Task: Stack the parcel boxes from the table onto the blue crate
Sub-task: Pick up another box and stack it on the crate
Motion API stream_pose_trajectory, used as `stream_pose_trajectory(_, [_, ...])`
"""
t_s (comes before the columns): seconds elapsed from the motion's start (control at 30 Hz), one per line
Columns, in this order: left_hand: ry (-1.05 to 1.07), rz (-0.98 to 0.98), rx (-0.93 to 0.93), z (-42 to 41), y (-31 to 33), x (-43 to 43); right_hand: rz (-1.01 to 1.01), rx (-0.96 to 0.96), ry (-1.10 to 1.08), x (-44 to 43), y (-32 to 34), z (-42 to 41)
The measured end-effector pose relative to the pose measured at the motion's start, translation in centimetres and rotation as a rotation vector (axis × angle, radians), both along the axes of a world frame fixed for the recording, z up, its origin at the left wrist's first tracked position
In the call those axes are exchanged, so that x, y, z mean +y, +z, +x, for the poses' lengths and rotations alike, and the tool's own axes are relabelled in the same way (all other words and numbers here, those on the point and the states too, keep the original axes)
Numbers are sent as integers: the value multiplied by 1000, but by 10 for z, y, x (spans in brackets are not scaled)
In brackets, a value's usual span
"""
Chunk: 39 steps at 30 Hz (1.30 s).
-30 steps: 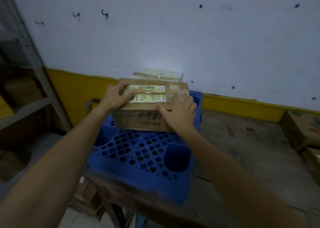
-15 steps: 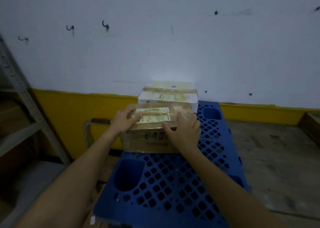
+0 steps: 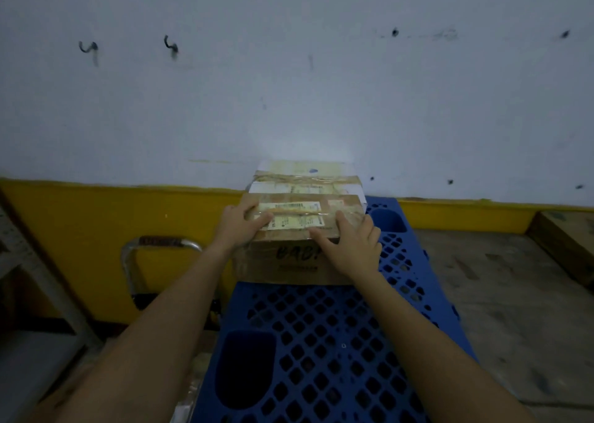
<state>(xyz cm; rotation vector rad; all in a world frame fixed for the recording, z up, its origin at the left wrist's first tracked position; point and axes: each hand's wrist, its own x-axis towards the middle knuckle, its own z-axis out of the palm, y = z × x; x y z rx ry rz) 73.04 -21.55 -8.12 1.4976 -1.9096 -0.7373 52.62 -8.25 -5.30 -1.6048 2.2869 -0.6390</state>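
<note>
1. I see my left hand [image 3: 239,225] and right hand [image 3: 352,242] both laid on a brown box [image 3: 289,249], one at each top corner on the near side.
2. Left grip: fingers spread flat over the top left corner, thumb lying across the label [image 3: 291,215]. It presses on the box and does not close around it.
3. Right grip: palm on the right end, fingers spread over the top edge, thumb stretched along the near edge. Open too, pressing and not pinching.
4. The brown box sits on the far part of the blue crate [image 3: 321,342], its front face towards me with dark lettering that I can only partly read.
5. Just behind it, against the wall [image 3: 289,85], stands a white box [image 3: 305,178] bound with tape; the two look to be touching, so nothing further back is free.
6. The crate lies on a worn desk [image 3: 514,294]. At the far right edge of that desk sits another carton [image 3: 569,246], well apart from my hands.
7. Left of the crate, a curved metal handle [image 3: 154,246] stands in front of the yellow band of the wall.
8. At the far left edge I make out a grey shelf frame [image 3: 38,281], too dim to read its contents.
</note>
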Motion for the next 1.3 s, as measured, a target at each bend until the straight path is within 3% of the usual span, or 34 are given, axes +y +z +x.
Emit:
stream_pose_trajectory(0.67, [0, 25, 7, -3, 7, -8, -38, 23, -25, -19, -5, -2])
stream_pose_trajectory(0.87, [-72, 59, -237, -10, 21, -10, 40, -132, 7, -20, 8, -5])
stream_pose_trajectory(1.07, [-127, 57, -380, -10, 34, -13, -36, -217, 48, -13, 13, -28])
stream_pose_trajectory(1.3, [-34, -217, -362, -26, 60, 10, -162, -116, 102, 23, 16, -48])
